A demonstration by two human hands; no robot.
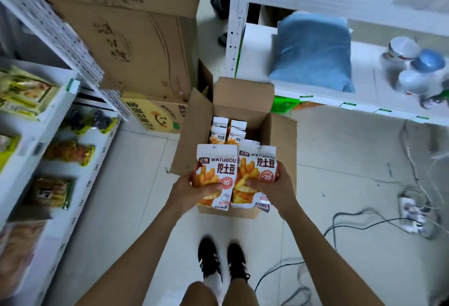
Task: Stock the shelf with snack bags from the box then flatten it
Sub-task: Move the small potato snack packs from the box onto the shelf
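**Stocking underway, box not yet empty**

Grasps left snack bag [216,169] in left grip [192,190] and right snack bag [258,167] in right grip [274,184], just above open box [243,96]. More bags [228,133] beyond grips, inside box. Flattening not begun. Left of grips, part-stocked shelf [81,197]. Right of grips, tiled floor [340,150] and cables [364,223].

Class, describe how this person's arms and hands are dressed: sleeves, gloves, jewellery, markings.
No sleeves show on either arm; both are bare up to the frame edge. The left hand and right hand wear no gloves, and no watch, ring, bracelet or marking is visible.
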